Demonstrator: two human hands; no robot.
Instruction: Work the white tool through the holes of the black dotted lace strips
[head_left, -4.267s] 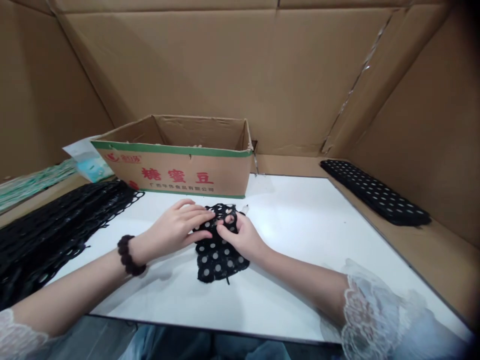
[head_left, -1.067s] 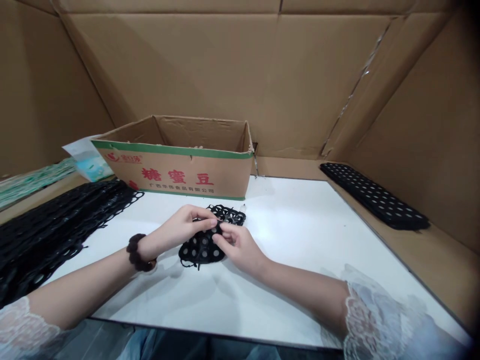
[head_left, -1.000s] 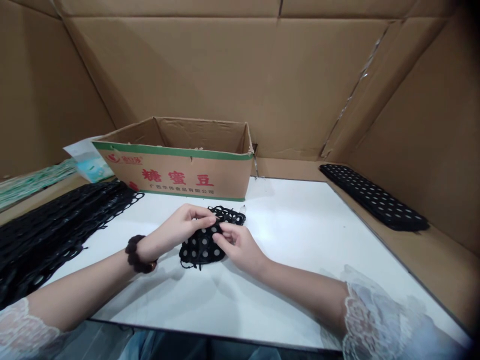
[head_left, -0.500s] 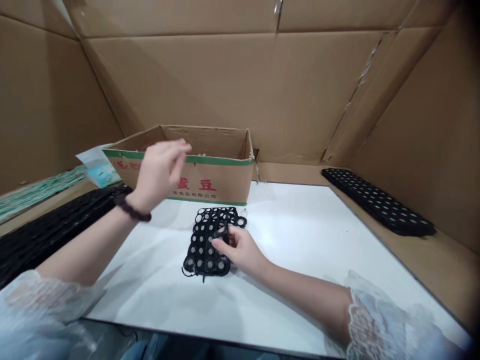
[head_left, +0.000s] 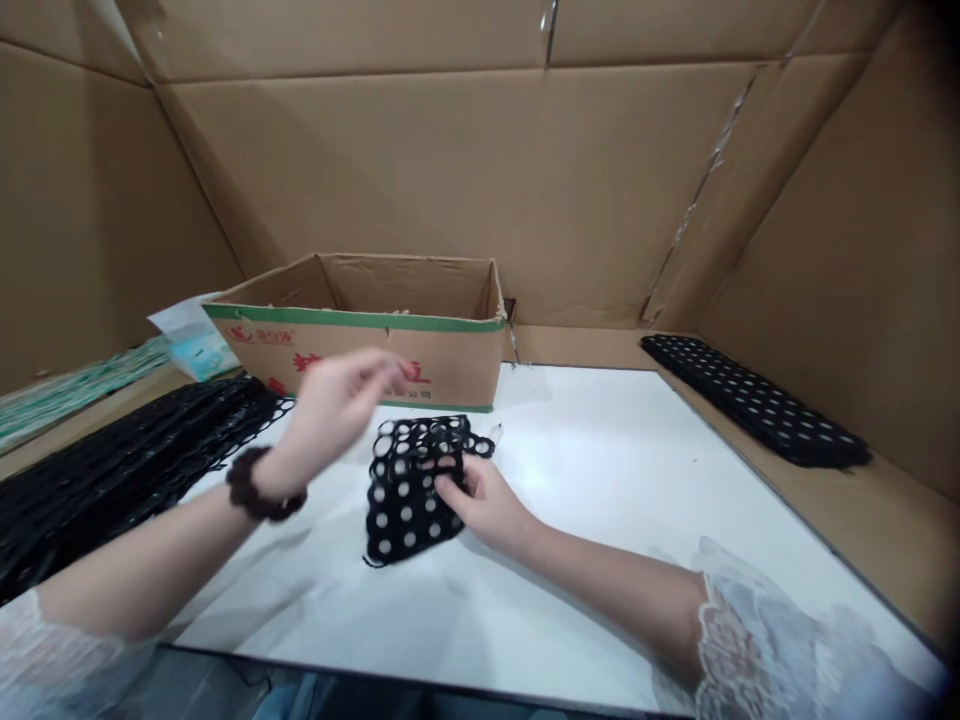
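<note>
A small black sheet punched with rows of round holes [head_left: 405, 505] lies on the white tabletop, its near end tipped up a little. My right hand [head_left: 487, 500] grips its right edge between thumb and fingers. At the sheet's upper right a hole-ringed piece [head_left: 480, 446] sticks out. My left hand [head_left: 337, 410], with a dark band at the wrist, hangs in the air in front of the cardboard box [head_left: 247, 345]. Its fingers reach forward, slightly blurred, the thumb apart from them, and nothing shows in them.
Long black perforated strips [head_left: 135, 460] are heaped on the left. Beyond them lie green and white strips [head_left: 82, 385] and a pale plastic packet [head_left: 199, 345]. A stack of black perforated sheets [head_left: 750, 400] rests along the right. Cardboard walls [head_left: 450, 170] enclose the white table [head_left: 600, 480].
My left hand has come down from above the box's rim to in front of its face. The black sheet has shifted and tilted in my right hand, which stays almost in place.
</note>
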